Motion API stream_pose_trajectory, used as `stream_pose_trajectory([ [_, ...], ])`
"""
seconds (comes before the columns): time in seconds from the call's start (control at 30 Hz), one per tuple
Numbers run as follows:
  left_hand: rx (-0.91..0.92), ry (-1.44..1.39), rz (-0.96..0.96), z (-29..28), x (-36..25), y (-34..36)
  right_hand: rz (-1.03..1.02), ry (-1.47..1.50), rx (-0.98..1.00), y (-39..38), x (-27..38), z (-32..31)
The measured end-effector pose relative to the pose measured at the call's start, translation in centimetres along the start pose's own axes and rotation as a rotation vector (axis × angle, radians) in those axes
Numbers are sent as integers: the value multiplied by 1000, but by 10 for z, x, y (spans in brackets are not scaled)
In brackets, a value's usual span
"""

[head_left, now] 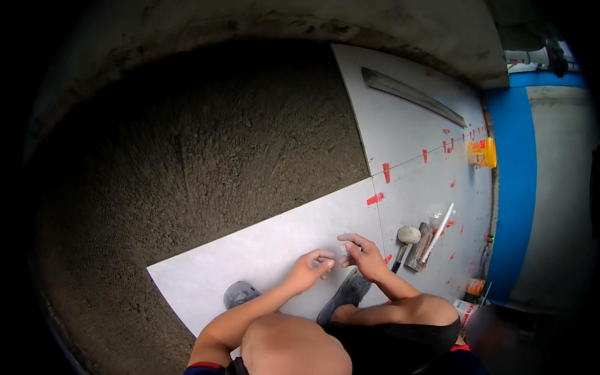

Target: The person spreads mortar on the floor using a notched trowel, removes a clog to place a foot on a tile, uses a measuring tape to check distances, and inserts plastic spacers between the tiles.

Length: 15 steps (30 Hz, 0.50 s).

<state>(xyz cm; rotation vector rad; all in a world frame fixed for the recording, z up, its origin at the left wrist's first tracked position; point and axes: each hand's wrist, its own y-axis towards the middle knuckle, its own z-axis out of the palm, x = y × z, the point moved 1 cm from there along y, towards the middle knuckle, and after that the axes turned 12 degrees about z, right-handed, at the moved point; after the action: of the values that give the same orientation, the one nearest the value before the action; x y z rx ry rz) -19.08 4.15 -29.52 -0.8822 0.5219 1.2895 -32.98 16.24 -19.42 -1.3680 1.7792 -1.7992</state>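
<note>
Both hands hover close together over a large pale tile [250,250], where I squat with grey clogs on it. My left hand [310,270] has its fingers curled in and the thumb near the fingertips; anything in it is too small to tell. Just to its right, my right hand [364,256] curls its thumb and fingers around something small and whitish that I cannot make out. Red wedges [375,199] sit along the joints between this tile and its neighbours. A mallet [409,235] with a pale head lies right of my right hand, beside a trowel [420,247].
Rough grey mortar [206,162] spreads left of and beyond the tile. A long straightedge [412,97] lies on the far tile. To the right are a white stick-like tool [437,232], a clear plastic bag [442,217], a yellow bucket [482,153] and a blue wall band [512,187].
</note>
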Motion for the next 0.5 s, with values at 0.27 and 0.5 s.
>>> stream_pose_trajectory([
  [0.27,-145,-145,46,-38,-30,-26,-285,-508,3,1,40,35],
  [0.5,-185,-293,-48,-64,-20,-42,23,-316,64,89,11,-31],
])
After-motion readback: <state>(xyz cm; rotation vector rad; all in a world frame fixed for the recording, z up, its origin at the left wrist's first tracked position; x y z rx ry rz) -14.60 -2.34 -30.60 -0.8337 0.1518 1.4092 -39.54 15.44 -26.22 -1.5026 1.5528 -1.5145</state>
